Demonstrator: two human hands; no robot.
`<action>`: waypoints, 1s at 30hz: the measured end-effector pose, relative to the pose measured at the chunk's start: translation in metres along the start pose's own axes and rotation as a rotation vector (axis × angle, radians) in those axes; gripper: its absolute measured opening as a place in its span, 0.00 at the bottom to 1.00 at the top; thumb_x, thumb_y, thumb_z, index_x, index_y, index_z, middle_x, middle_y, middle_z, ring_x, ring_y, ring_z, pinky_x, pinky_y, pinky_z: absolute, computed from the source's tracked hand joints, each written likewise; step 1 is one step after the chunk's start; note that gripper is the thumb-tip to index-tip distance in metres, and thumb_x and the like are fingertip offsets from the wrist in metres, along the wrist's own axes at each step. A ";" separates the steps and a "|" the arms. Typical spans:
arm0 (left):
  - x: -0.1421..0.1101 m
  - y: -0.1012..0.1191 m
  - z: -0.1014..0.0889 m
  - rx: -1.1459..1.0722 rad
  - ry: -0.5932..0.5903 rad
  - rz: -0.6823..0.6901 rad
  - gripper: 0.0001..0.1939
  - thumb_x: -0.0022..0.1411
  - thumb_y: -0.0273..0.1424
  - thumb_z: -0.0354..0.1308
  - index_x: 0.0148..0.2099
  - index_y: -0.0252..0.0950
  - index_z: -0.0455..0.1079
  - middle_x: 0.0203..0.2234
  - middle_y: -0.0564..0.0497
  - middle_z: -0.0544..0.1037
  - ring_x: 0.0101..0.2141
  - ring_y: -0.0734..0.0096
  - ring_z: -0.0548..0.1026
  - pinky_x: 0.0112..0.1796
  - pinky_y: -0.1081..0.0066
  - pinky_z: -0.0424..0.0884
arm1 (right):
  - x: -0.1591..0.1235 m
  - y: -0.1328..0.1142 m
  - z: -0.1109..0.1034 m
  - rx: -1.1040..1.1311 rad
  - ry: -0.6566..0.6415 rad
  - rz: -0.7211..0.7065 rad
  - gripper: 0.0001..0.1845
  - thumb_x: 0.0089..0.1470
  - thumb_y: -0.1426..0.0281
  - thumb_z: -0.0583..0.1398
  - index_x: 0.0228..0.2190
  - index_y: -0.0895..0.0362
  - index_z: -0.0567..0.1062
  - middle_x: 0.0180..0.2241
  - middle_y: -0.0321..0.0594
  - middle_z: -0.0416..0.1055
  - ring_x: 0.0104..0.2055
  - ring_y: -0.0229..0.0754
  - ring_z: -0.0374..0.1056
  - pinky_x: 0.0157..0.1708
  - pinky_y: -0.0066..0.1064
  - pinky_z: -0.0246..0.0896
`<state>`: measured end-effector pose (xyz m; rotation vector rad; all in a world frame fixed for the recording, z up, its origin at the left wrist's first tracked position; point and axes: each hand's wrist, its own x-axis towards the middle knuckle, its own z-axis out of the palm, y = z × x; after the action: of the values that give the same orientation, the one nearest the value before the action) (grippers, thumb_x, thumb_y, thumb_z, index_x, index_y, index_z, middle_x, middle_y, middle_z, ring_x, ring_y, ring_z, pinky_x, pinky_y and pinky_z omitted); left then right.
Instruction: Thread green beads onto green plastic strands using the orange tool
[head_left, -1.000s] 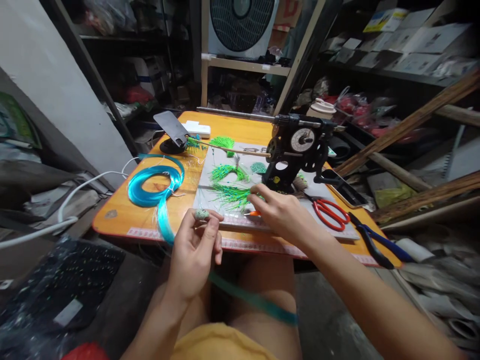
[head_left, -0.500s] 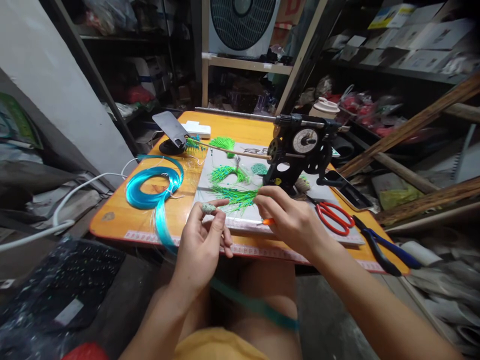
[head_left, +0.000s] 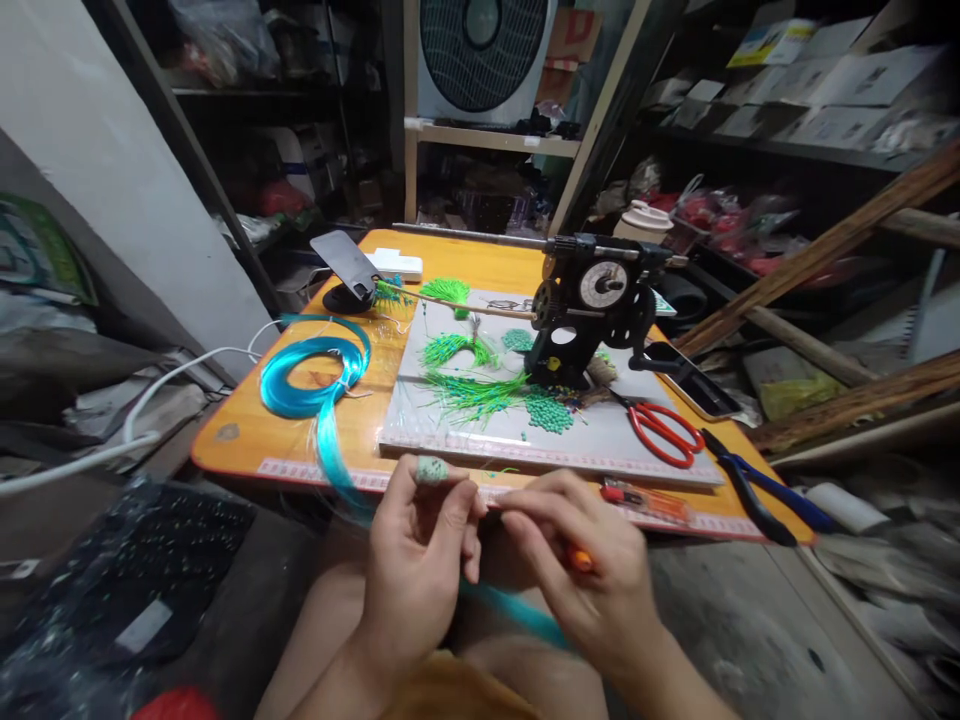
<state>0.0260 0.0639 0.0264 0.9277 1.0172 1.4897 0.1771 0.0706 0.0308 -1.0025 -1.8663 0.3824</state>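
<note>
Where two hands meet over the table's near edge: fine handwork

Head view. As the fingertips come close together in front of the body, the left hand has its thumb pressed to its curled fingers; cannot tell what, if anything, is pinched there. Pale green speckled wrap on one finger. Right hand closed around an orange-handled tool, only the orange end showing within the curled fingers; its thumb and index tips point at the left hand's fingertips, detail there too small to make out.

Teal strand band passes below both hands, over the lap. Teal coil lies on the left of the orange table, tied with pale thread, its loose tail dropping over the near edge.

Grey board beyond the hands: green-and-blue bundle lying flat, green beads heaped just beside it, a curved green bundle farther back. Black geared machine with white dial stands upright behind the beads.

Right side: red-handled scissors partly on the board; pliers near them. Clear orange tool lies on the near edge, beside the right hand, over a measuring tape.
</note>
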 end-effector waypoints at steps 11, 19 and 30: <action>-0.043 -0.021 -0.024 0.104 -0.077 -0.194 0.11 0.63 0.39 0.63 0.37 0.37 0.68 0.23 0.55 0.74 0.18 0.81 0.66 0.18 0.83 0.63 | -0.045 -0.023 0.045 1.149 0.264 0.961 0.14 0.46 0.60 0.73 0.29 0.58 0.81 0.16 0.28 0.63 0.11 0.21 0.37 0.08 0.16 0.35; -0.049 -0.007 -0.026 0.079 0.046 -0.172 0.12 0.56 0.38 0.70 0.34 0.36 0.75 0.23 0.56 0.74 0.19 0.84 0.60 0.18 0.83 0.56 | -0.049 -0.034 0.024 1.148 0.299 0.971 0.11 0.49 0.64 0.72 0.32 0.57 0.80 0.31 0.38 0.77 0.13 0.19 0.39 0.09 0.15 0.38; -0.051 -0.007 -0.016 0.010 0.137 -0.202 0.15 0.45 0.42 0.76 0.30 0.37 0.80 0.24 0.53 0.79 0.28 0.76 0.72 0.28 0.81 0.67 | -0.057 -0.038 0.014 1.040 0.251 0.738 0.06 0.50 0.65 0.71 0.27 0.53 0.82 0.42 0.40 0.75 0.15 0.21 0.47 0.12 0.20 0.40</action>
<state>0.0204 0.0115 0.0127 0.7143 1.1827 1.3933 0.1589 0.0058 0.0134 -0.8701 -0.7741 1.4051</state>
